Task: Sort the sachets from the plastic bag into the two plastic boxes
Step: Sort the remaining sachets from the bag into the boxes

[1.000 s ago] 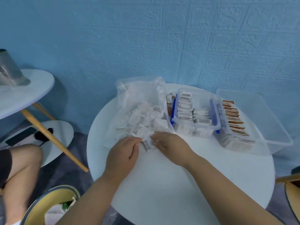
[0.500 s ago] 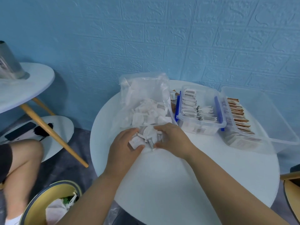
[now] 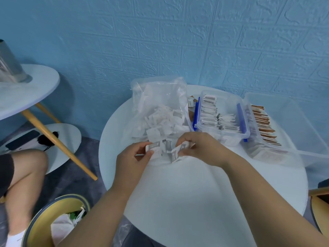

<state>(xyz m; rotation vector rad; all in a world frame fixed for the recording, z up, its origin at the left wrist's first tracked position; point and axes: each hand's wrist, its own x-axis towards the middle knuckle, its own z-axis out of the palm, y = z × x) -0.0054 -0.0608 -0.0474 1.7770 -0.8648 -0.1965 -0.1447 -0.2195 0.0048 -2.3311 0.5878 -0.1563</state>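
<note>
A clear plastic bag point(image 3: 156, 97) full of white sachets lies at the back left of the round white table point(image 3: 195, 193). Just in front of its mouth, my left hand point(image 3: 135, 157) pinches a white sachet point(image 3: 154, 146), and my right hand point(image 3: 201, 148) pinches several white sachets point(image 3: 175, 154). To the right stands a small clear box with blue clips point(image 3: 243, 129), holding rows of white sachets. Beyond it sits a larger clear box point(image 3: 292, 122) with a row of brown sachets point(image 3: 263, 125).
A few loose brown sachets point(image 3: 191, 107) lie between bag and small box. A second white table point(image 3: 30, 91) with a metal container stands at left, a yellow-rimmed bin point(image 3: 53, 220) below it. Another person's leg point(image 3: 21, 175) is at far left. A wooden chair edge point(image 3: 320, 202) shows at right.
Both hands lifted from the table surface at the bag's mouth and now hold sachets between them, slightly nearer to me. The camera tilted upward a little.
</note>
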